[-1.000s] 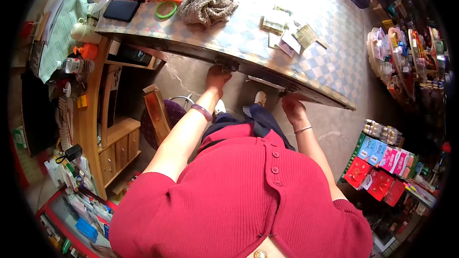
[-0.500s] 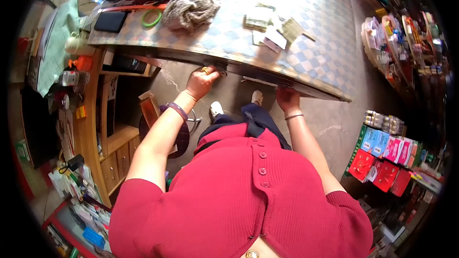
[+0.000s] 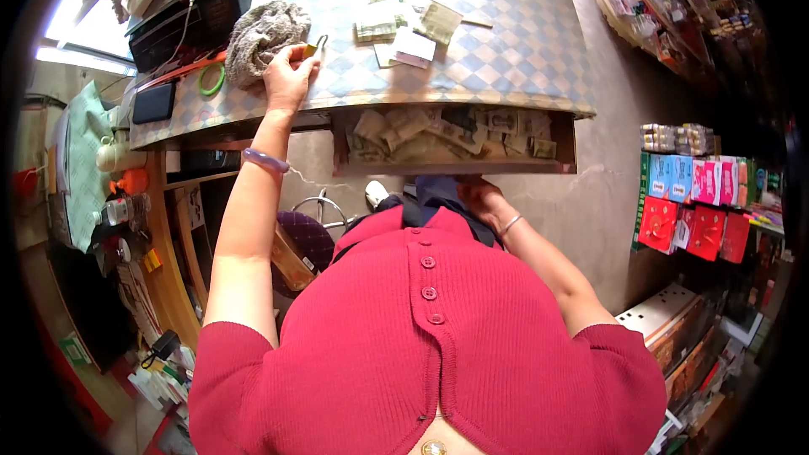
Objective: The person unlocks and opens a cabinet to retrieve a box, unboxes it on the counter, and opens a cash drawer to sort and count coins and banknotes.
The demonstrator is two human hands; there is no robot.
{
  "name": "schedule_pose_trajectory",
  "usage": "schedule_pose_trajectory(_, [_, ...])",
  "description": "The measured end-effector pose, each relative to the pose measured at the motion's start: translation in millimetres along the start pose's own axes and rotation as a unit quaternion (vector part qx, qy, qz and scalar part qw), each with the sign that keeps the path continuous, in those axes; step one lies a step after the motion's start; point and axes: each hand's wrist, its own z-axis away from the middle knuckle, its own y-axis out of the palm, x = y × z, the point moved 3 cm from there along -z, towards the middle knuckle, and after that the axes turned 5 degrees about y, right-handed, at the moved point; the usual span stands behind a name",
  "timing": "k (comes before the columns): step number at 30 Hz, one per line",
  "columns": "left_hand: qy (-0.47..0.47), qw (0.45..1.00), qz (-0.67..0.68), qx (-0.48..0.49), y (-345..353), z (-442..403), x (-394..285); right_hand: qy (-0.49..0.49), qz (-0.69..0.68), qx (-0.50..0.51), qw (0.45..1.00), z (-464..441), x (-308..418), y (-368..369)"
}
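My left hand (image 3: 288, 80) is over the checked tabletop, beside a crumpled grey-brown cloth (image 3: 263, 40). Its fingers are pinched on what looks like a small padlock (image 3: 321, 44), with a metal loop sticking out. Under the table edge, a drawer (image 3: 455, 165) stands pulled out, with many loose banknotes (image 3: 455, 131) lying in it. My right hand (image 3: 482, 199) is at the drawer's front, fingers curled against it and their tips partly hidden. On the tabletop beyond the drawer lie more banknotes (image 3: 381, 21) and a whitish folded paper (image 3: 414, 48).
The checked table (image 3: 514, 50) also bears a green tape ring (image 3: 211, 79), a dark wallet-like object (image 3: 154, 103) and a black box-shaped device (image 3: 181, 29). A stool (image 3: 301, 246) is at lower left. Shelves with packaged goods (image 3: 687, 185) stand on the right.
The drawer has come out toward me, showing the banknotes inside. My left hand has left the table's front edge and risen over the tabletop. My right hand has moved toward my body with the drawer.
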Motion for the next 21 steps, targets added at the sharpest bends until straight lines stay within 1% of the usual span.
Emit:
schedule_pose_trajectory(1, [0.021,1.000,0.003,-0.009,2,-1,8,0.001,-0.004,-0.005,1.000,12,-6,-8])
schedule_pose_trajectory(2, [0.041,0.999,0.005,-0.018,3,-1,17,0.015,0.021,0.076,0.997,24,-13,-11])
schedule_pose_trajectory(4, [0.084,0.996,0.018,-0.031,5,10,0,0.033,0.042,0.152,0.987,48,-21,-2])
schedule_pose_trajectory(5, [0.089,0.993,-0.063,-0.040,4,17,-14,0.022,0.073,0.102,0.992,57,-22,1])
schedule_pose_trajectory(6, [0.186,0.961,-0.192,-0.068,7,33,-44,0.010,0.104,0.053,0.993,69,-20,9])
schedule_pose_trajectory(7, [0.221,0.952,-0.211,-0.026,13,49,-50,0.011,0.100,0.051,0.994,85,-13,17])
schedule_pose_trajectory(8, [0.255,0.939,-0.230,0.016,19,64,-54,-0.019,0.316,0.036,0.948,103,-2,25])
schedule_pose_trajectory(9, [0.285,0.925,-0.224,0.112,33,83,-51,-0.047,0.516,0.021,0.855,119,7,36])
schedule_pose_trajectory(10, [0.311,0.903,-0.216,0.203,50,104,-44,-0.047,0.516,0.022,0.855,132,17,51])
schedule_pose_trajectory(12, [0.225,0.853,-0.319,0.346,82,137,-31,-0.046,0.614,0.056,0.786,144,34,76])
schedule_pose_trajectory(13, [0.202,0.851,-0.302,0.379,92,151,-22,-0.099,0.569,0.084,0.812,131,41,82])
schedule_pose_trajectory(14, [0.179,0.848,-0.285,0.408,101,163,-9,-0.169,0.503,0.097,0.842,124,49,106])
schedule_pose_trajectory(15, [0.154,0.838,-0.260,0.454,107,175,8,-0.301,0.600,0.079,0.737,108,56,123])
schedule_pose_trajectory(16, [0.129,0.825,-0.233,0.499,111,183,19,-0.462,0.696,0.071,0.545,85,60,135])
schedule_pose_trajectory(17, [0.075,0.808,-0.178,0.557,113,181,23,-0.445,0.729,0.018,0.520,65,56,151])
schedule_pose_trajectory(18, [0.073,0.809,-0.182,0.553,111,178,20,-0.514,0.715,0.022,0.473,46,54,168])
schedule_pose_trajectory(19, [0.020,0.794,-0.171,0.583,108,178,17,-0.552,0.734,-0.009,0.396,23,49,177])
schedule_pose_trajectory(20, [-0.033,0.777,-0.158,0.609,107,179,16,-0.554,0.732,-0.002,0.396,2,47,186])
schedule_pose_trajectory(21, [-0.036,0.779,-0.162,0.605,107,179,16,-0.483,0.781,-0.011,0.397,-21,44,193])
